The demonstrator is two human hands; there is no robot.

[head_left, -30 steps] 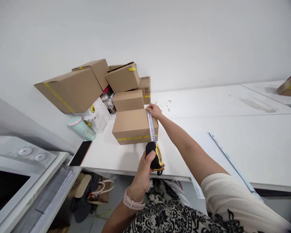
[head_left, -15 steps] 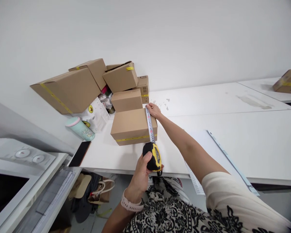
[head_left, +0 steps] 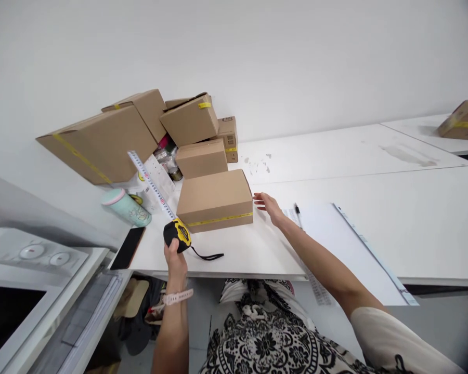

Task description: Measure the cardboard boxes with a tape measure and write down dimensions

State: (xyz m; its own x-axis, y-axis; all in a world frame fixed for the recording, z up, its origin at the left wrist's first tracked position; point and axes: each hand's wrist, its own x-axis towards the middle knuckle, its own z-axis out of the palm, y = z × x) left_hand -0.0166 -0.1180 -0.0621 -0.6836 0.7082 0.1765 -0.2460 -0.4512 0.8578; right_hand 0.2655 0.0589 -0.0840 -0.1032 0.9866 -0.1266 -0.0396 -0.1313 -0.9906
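My left hand [head_left: 174, 254] grips a yellow and black tape measure [head_left: 177, 234] at the front left of the white table [head_left: 354, 176]. Its white blade [head_left: 150, 183] sticks out up and to the left, free in the air, and a black wrist strap trails to the right. My right hand [head_left: 269, 204] hovers open with fingers stretched out, just right of a closed cardboard box [head_left: 213, 199] with a yellow tape band. The hand is close to the box's right side; I cannot tell whether it touches.
Several more cardboard boxes [head_left: 101, 140] are heaped against the wall behind. A mint green cup [head_left: 127, 206] and a black phone [head_left: 128, 248] lie at the left. Papers with a pen [head_left: 297, 213] and a long ruler [head_left: 370, 249] lie at the right. Another box [head_left: 464, 120] sits far right.
The blade came off the box top. My left hand carried the tape measure left, with the blade now pointing up-left. My right hand let go of the blade's end and dropped beside the box.
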